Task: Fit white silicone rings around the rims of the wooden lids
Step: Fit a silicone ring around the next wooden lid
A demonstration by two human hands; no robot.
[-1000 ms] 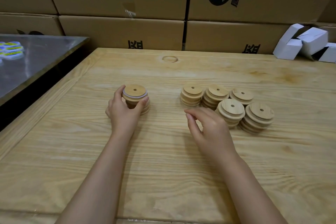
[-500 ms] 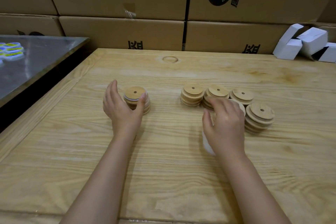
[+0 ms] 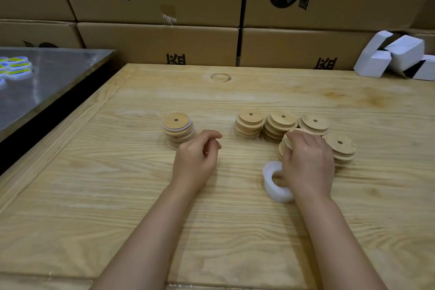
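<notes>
You're at pickup: your right grip [image 3: 308, 162] grasps the top wooden lid [image 3: 289, 140] of the nearest stack [image 3: 281, 152]; left grip [image 3: 197, 155] loosely curled, empty. Next, pull a silicone ring [image 3: 273, 186] from just beside that grip

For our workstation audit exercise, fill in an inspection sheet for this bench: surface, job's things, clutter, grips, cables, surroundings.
Surface: wooden table, with a ring mark near its far edge.
Job's things: ringed lid atop the left stack; five lid stacks on the right, no rings seen on them; white rings by the right wrist.
Clutter: white cartons at the far right.
Grips: left hand loosely curled, holding nothing; right hand grips one stack's top lid.
Cables: nothing seen.
Surroundings: cardboard boxes behind; steel table on the left, bearing small labelled discs.
</notes>
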